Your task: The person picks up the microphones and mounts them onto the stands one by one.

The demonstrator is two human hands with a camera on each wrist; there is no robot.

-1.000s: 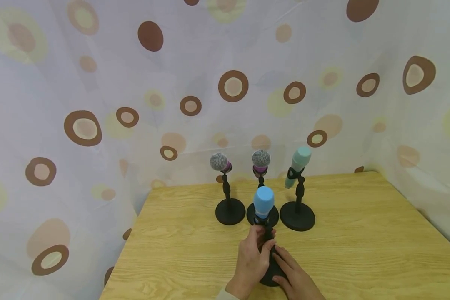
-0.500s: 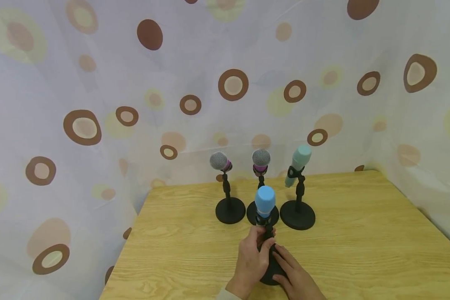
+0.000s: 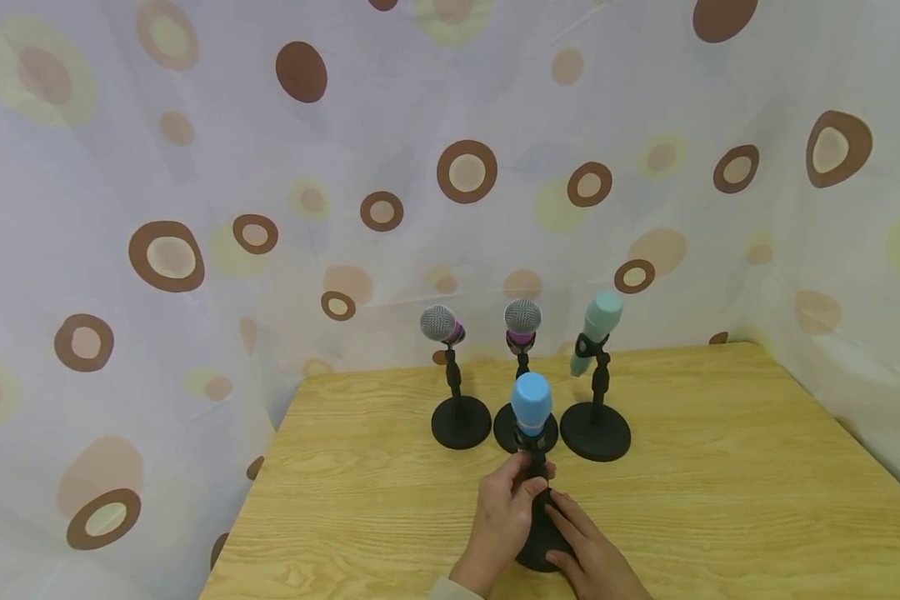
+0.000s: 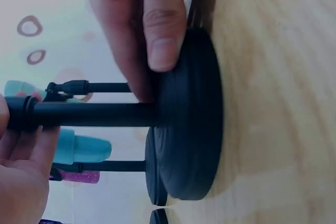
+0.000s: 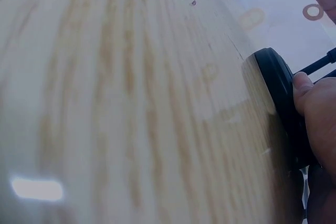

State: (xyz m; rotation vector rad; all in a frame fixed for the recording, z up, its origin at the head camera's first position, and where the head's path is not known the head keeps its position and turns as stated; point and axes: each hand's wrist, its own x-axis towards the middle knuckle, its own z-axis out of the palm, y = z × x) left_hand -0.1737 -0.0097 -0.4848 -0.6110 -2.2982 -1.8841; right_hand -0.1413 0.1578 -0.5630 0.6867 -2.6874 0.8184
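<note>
A blue microphone (image 3: 532, 403) is clipped upright on a black stand near the table's front edge. My left hand (image 3: 497, 515) grips the stand's pole below the clip, thumb in front and fingers behind. In the left wrist view that pole (image 4: 94, 114) runs down to a thick round base (image 4: 191, 124). My right hand (image 3: 596, 550) rests on the base from the right, its fingers fairly straight and its thumb (image 4: 163, 53) pressing near the rim. The right wrist view catches only the base (image 5: 278, 87) and part of the right hand (image 5: 323, 119).
Behind stand three more stands with microphones: a purple one with a silver head (image 3: 438, 323) at left, another silver-headed purple one (image 3: 522, 318) in the middle, and a mint-green one (image 3: 602, 317) at right. They share a wooden table (image 3: 720, 492) backed by a dotted curtain (image 3: 390, 108).
The blue microphone's head has shifted slightly to the right, with the left hand still on the pole. The right hand has stayed on the base.
</note>
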